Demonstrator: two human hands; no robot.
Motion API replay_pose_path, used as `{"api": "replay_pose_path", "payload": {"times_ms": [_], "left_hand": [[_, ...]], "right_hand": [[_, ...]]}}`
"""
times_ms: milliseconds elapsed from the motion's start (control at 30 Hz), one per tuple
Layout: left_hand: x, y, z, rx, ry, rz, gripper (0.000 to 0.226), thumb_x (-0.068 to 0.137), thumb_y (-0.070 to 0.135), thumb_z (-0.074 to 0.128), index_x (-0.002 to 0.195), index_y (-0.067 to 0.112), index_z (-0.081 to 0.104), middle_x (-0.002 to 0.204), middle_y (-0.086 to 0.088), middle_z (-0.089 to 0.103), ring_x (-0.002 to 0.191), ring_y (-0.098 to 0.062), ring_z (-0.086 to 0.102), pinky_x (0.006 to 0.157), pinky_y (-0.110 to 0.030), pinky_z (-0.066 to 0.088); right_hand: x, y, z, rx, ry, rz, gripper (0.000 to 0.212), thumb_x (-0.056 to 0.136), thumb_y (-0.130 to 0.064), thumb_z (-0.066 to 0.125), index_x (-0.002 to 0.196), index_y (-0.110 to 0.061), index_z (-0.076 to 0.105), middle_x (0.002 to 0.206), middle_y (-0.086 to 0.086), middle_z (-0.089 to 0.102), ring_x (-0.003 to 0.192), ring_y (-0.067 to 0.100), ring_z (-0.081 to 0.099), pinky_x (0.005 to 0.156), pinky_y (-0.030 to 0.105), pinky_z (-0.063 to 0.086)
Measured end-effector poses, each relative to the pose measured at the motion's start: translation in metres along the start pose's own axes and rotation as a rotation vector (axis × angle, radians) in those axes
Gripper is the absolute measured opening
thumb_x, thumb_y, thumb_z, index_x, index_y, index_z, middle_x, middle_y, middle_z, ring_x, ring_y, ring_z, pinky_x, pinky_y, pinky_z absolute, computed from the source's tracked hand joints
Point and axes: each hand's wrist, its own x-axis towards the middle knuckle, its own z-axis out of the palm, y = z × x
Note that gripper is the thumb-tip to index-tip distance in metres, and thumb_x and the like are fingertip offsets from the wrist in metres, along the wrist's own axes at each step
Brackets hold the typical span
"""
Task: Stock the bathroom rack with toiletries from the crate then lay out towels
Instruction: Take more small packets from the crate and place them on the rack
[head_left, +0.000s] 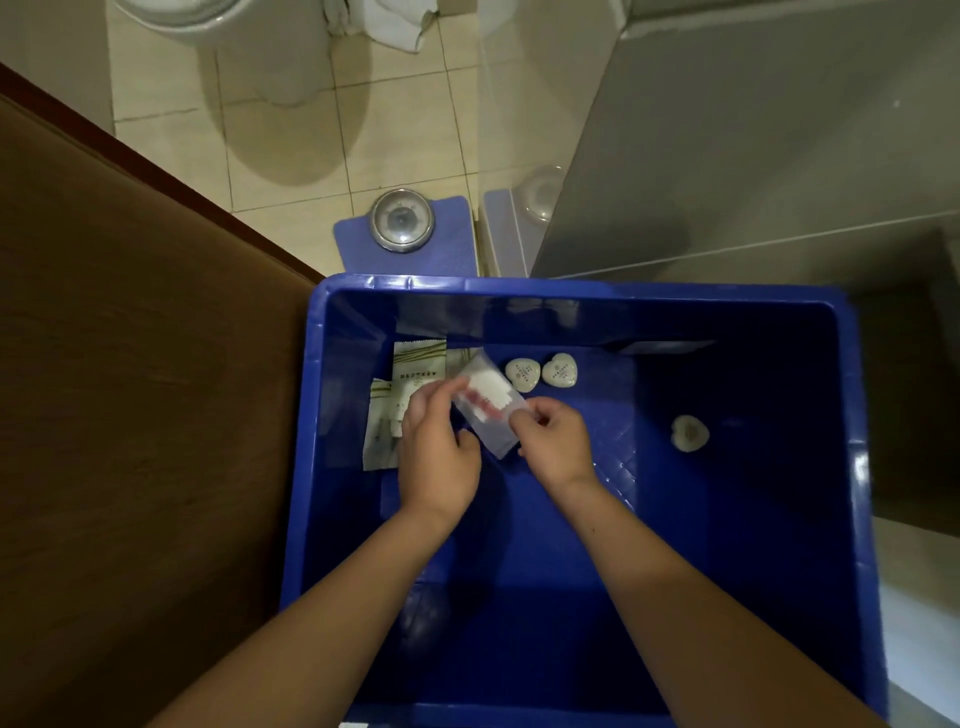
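Tiled floor (291, 171), blue crate (852, 467) on it, and low inside the left hand (439, 452) and right hand (553, 441) both have fingers (445, 388) pinching a clear packet (488, 410), so it's the unloading step I reckon, next it needs lifting out to the rack.

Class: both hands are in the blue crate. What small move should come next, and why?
Probably lift the clear packet up out of the crate: the left hand and right hand both pinch it already, and stocking needs it out.

Beige tiled floor (291, 156), brown wooden panel (130, 415), blue bathroom scale (402, 224).
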Motion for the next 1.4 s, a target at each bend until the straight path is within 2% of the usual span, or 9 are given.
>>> {"api": "replay_pose_path", "payload": {"times_ms": [100, 200, 333, 500, 667, 833, 1067, 1233, 1400], "left_hand": [[0.001, 0.018, 0.001, 0.095, -0.074, 0.139, 0.064, 0.074, -0.009, 0.051, 0.127, 0.028, 0.056, 0.139, 0.009, 0.043, 0.129, -0.013, 0.036, 0.106, -0.031, 0.036], [0.001, 0.035, 0.009, 0.202, -0.197, 0.239, 0.058, 0.074, 0.002, 0.058, 0.125, 0.028, 0.057, 0.139, 0.009, 0.047, 0.133, -0.014, 0.032, 0.111, -0.034, 0.029], [-0.004, 0.048, 0.029, 0.401, -0.304, 0.257, 0.054, 0.075, 0.03, 0.066, 0.128, 0.031, 0.053, 0.126, 0.008, 0.055, 0.123, -0.017, 0.039, 0.107, -0.029, 0.027], [-0.011, 0.058, 0.053, 0.462, -0.358, 0.354, 0.068, 0.077, 0.043, 0.068, 0.139, 0.035, 0.039, 0.127, 0.004, 0.036, 0.121, -0.016, 0.032, 0.111, -0.033, 0.024], [-0.007, 0.064, 0.07, 0.444, -0.395, 0.385, 0.032, 0.082, 0.041, 0.067, 0.11, 0.027, 0.059, 0.116, 0.007, 0.047, 0.112, -0.014, 0.037, 0.095, -0.027, 0.033], [-0.006, 0.058, 0.082, 0.306, -0.457, 0.141, 0.012, 0.093, 0.036, 0.053, 0.094, 0.028, 0.045, 0.086, 0.004, 0.058, 0.077, -0.016, 0.054, 0.058, -0.033, 0.039], [-0.004, 0.054, 0.102, -0.048, -0.265, -0.202, 0.014, 0.095, 0.027, 0.053, 0.096, 0.017, 0.044, 0.084, 0.002, 0.055, 0.072, -0.014, 0.054, 0.067, -0.036, 0.047], [-0.005, 0.053, 0.113, -0.191, -0.204, -0.288, 0.015, 0.095, 0.025, 0.055, 0.1, 0.014, 0.047, 0.087, 0.0, 0.056, 0.085, -0.022, 0.059, 0.082, -0.046, 0.055], [-0.009, 0.048, 0.119, -0.201, -0.157, -0.312, 0.017, 0.094, 0.023, 0.054, 0.104, 0.01, 0.049, 0.088, -0.002, 0.058, 0.081, -0.019, 0.059, 0.078, -0.041, 0.055]], "right_hand": [[-0.012, -0.001, -0.023, -0.061, 0.019, -0.061, 0.021, 0.085, -0.015, 0.053, 0.064, -0.016, 0.051, 0.058, -0.007, 0.047, 0.051, 0.006, 0.039, 0.046, 0.018, 0.033], [-0.018, -0.003, -0.048, -0.139, -0.008, -0.09, 0.017, 0.086, -0.017, 0.051, 0.072, -0.007, 0.053, 0.062, -0.003, 0.047, 0.057, 0.011, 0.041, 0.052, 0.025, 0.035], [-0.021, -0.006, -0.081, -0.221, -0.021, -0.098, 0.02, 0.086, -0.02, 0.05, 0.067, -0.018, 0.051, 0.068, -0.006, 0.051, 0.062, 0.011, 0.046, 0.058, 0.031, 0.039], [-0.02, -0.008, -0.118, -0.297, -0.083, -0.114, 0.028, 0.087, -0.015, 0.046, 0.059, -0.019, 0.04, 0.062, -0.004, 0.043, 0.06, 0.013, 0.042, 0.06, 0.035, 0.036], [-0.014, -0.008, -0.139, -0.368, -0.085, -0.128, 0.026, 0.087, -0.015, 0.047, 0.061, -0.022, 0.047, 0.062, -0.007, 0.049, 0.061, 0.012, 0.046, 0.057, 0.03, 0.037], [-0.005, -0.009, -0.153, -0.414, 0.005, -0.175, 0.02, 0.089, -0.018, 0.049, 0.107, -0.023, 0.057, 0.086, -0.003, 0.06, 0.079, 0.019, 0.058, 0.068, 0.033, 0.048], [0.017, -0.013, -0.156, -0.711, 0.024, -0.242, 0.064, 0.092, -0.013, 0.04, 0.148, -0.035, 0.021, 0.145, 0.007, 0.035, 0.108, 0.03, 0.054, 0.071, 0.035, 0.044], [0.03, -0.014, -0.151, -0.83, 0.044, -0.216, 0.06, 0.092, -0.011, 0.043, 0.144, -0.033, 0.024, 0.143, 0.01, 0.038, 0.103, 0.03, 0.055, 0.067, 0.035, 0.042], [0.037, -0.011, -0.15, -0.807, 0.037, -0.206, 0.04, 0.09, -0.014, 0.046, 0.128, -0.021, 0.04, 0.116, 0.011, 0.056, 0.088, 0.028, 0.057, 0.064, 0.033, 0.043]]}}
